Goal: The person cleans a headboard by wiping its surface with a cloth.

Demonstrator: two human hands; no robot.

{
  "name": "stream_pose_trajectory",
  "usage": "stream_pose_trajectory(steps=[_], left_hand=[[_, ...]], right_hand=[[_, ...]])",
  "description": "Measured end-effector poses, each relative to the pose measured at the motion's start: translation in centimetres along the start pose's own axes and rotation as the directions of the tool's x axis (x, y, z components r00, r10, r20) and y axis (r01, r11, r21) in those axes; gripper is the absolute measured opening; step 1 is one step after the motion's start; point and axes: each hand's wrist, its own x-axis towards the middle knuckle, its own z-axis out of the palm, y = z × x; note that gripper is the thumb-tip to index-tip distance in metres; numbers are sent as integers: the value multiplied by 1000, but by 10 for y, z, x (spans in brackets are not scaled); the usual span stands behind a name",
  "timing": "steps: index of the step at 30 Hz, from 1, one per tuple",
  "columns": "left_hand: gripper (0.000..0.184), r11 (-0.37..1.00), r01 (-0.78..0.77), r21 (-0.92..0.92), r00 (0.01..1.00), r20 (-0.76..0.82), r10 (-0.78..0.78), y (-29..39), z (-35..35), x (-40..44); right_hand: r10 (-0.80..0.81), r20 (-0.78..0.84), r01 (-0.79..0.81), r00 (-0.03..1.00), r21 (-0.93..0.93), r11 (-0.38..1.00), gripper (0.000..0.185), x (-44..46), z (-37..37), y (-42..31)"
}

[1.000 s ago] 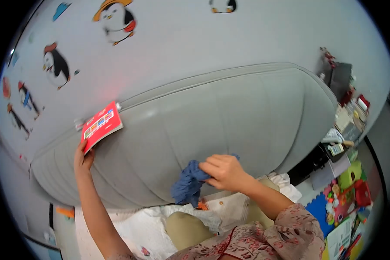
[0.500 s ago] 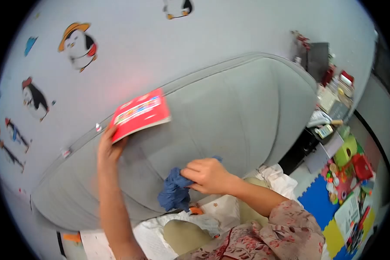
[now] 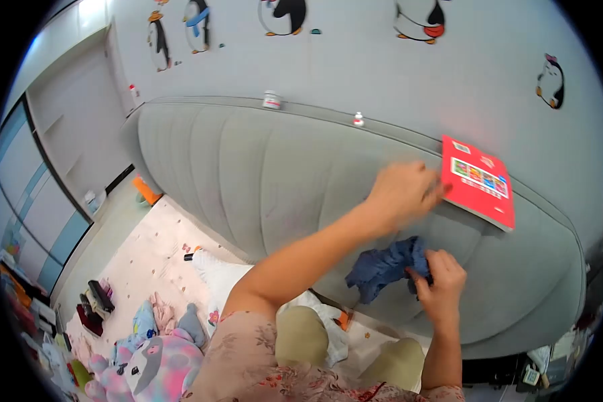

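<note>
A red book (image 3: pixel 477 182) leans on the top edge of the grey padded headboard (image 3: pixel 234 161), its cover facing me. My left hand (image 3: pixel 403 195) is beside the book's left edge, blurred by motion, its fingers loosely apart and not gripping the book; whether a fingertip touches it I cannot tell. Below, my right hand (image 3: pixel 441 278) pinches a crumpled dark blue cloth (image 3: pixel 387 268), which hangs in front of the headboard.
A white jar (image 3: pixel 271 100) and a small white bottle (image 3: pixel 359 119) stand on the headboard's ledge. A pastel plush toy (image 3: pixel 155 370) and small clothes (image 3: pixel 144 325) lie on the pale bed sheet (image 3: pixel 157 251). A sliding-door wardrobe (image 3: pixel 37 201) is at the left.
My view has swung left. The book, earlier gripped in my left hand, now rests against the headboard's top, and that hand has loosened from it. My right hand still holds the blue cloth.
</note>
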Motion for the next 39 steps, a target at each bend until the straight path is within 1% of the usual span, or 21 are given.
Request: stream_pose_trajectory(steps=[1, 3, 4, 5, 7, 11, 13, 14, 16, 17, 18, 20, 22, 24, 28, 29, 31, 34, 36, 38, 39], left_hand=[[38, 989, -67, -130, 997, 31, 71, -6, -10, -21], [41, 987, -56, -153, 996, 65, 67, -8, -33, -59], [50, 978, -64, -200, 990, 107, 86, -9, -38, -72], [50, 981, -49, -185, 993, 100, 68, -15, -38, -80], [69, 981, 48, -188, 993, 117, -26, -30, -41, -92], [72, 982, 86, -171, 996, 14, -85, -56, -52, -83], [71, 996, -52, 76, 987, -150, 63, -65, -47, -73], [71, 997, -64, 44, 989, -132, 70, -69, -45, -69], [67, 955, -131, 266, 976, -136, 172, -78, -46, -63], [63, 936, -132, 325, 978, -109, 176, -84, -42, -65], [63, 939, -166, 300, 976, -87, 200, -88, -37, -66], [59, 915, -176, 363, 979, -35, 202, -96, -36, -71], [56, 912, -247, 327, 967, 23, 254, -103, -40, -64], [53, 903, -339, 262, 940, 71, 333, -113, -44, -56], [37, 775, -529, 345, 811, -62, 582, -118, -58, -11], [32, 761, -516, 394, 815, -49, 578, -118, -59, 6], [24, 770, -452, 451, 844, -63, 532, -140, -54, 37], [20, 827, -373, 420, 884, -110, 454, -164, -38, 37], [20, 857, -323, 401, 903, -141, 406, -168, -31, 34], [17, 814, -443, 376, 821, -195, 537, -168, -37, 3], [21, 830, -448, 333, 838, -168, 520, -166, -37, -21]], right_hand=[[-14, -44, 15, 999, 7, 1000, 35, 7, 8, 0], [-12, -76, 16, 997, 47, 999, 35, 24, 23, -3], [11, -115, -4, 993, 61, 998, 35, 31, 29, -4], [24, -135, -12, 991, 89, 996, 35, 40, 37, -8], [-10, -166, 28, 986, 105, 994, 35, 54, 57, -8], [-77, -219, 94, 973, 71, 993, 37, 81, 82, -6], [-101, -232, 107, 967, 12, 994, 42, 88, 86, 0], [-77, -227, 76, 971, -11, 997, 42, 90, 87, 2], [-69, -146, 67, 987, -22, 998, 48, 90, 92, 7], [-30, -96, 26, 995, -44, 999, 49, 88, 95, 6], [8, -51, -11, 999, -49, 999, 51, 89, 99, 5], [14, -103, -24, 995, -101, 995, 48, 92, 100, 2], [20, -119, -36, 993, -138, 990, 46, 90, 102, -4], [93, -174, -129, 980, -207, 970, 45, 92, 106, -9], [-95, -368, -64, 925, -398, 915, 42, 110, 104, -13], [-187, -427, -46, 884, -479, 876, 34, 126, 104, -7], [-231, -349, -43, 908, -626, 779, 21, 161, 105, 20], [-262, -251, 34, 932, -659, 751, 21, 183, 119, 47], [-52, -287, -105, 957, -506, 856, 21, 171, 128, 38], [-92, -319, -82, 943, -490, 868, 23, 138, 144, 7], [-101, -320, -70, 942, -481, 874, 27, 117, 151, -3]])
